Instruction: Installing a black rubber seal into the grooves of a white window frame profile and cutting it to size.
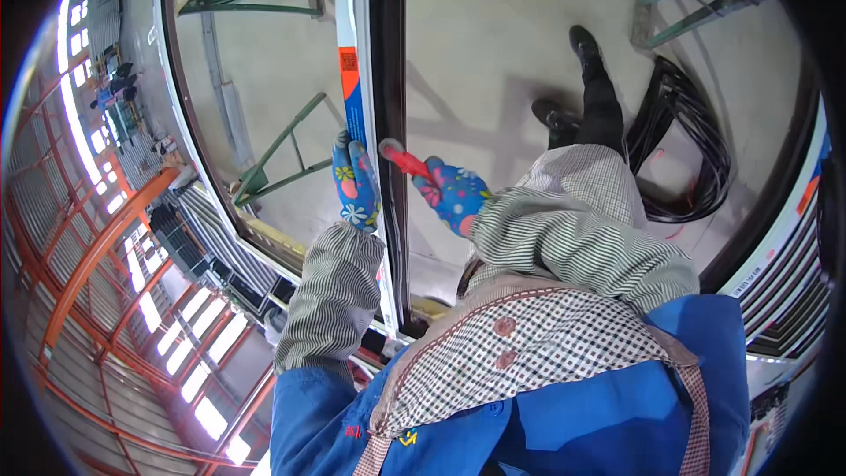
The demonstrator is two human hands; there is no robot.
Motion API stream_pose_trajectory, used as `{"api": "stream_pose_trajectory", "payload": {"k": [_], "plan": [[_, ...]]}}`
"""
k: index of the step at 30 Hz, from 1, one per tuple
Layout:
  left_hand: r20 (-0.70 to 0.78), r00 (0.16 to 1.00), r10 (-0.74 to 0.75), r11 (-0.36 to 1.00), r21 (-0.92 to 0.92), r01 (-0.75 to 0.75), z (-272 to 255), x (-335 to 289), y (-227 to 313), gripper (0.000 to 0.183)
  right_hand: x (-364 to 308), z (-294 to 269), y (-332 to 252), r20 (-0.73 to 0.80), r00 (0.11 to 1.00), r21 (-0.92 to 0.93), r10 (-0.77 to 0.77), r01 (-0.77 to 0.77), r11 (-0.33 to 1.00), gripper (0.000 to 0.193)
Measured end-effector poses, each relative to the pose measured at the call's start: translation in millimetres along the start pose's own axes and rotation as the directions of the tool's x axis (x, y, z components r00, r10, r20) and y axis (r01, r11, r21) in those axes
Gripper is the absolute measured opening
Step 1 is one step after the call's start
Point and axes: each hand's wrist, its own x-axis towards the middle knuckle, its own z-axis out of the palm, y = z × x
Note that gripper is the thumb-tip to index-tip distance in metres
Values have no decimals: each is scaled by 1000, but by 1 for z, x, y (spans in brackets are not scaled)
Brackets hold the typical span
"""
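Observation:
A long frame bar with white, orange and blue film runs away from me, with a black strip along its right side. My left hand, in a blue flowered glove, grips this bar, fingers pointing away from me. My right hand, in a matching glove, is closed round a red-handled tool. Its rounded grey end sits at the black strip, just right of my left hand; I cannot tell whether it touches. The tool's exact kind does not show.
Green metal supports stand beneath the frame on the left. A coil of black strip lies on the floor at right, near my legs. Stacked frame bars are at far right. Orange steelwork rises at left.

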Motion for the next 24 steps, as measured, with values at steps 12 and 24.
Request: {"api": "stream_pose_trajectory", "payload": {"k": [12, 24], "plan": [[-47, 997, 67, 991, 123, -60, 13, 5, 20, 33, 145, -91, -76, -396, 899, -166, -189, 133, 977, 24], [-165, 980, 113, 826, 563, 0, 6, -43, 33, 46, 32, -67, -21, -83, 995, -390, 63, -90, 916, 24]]}}
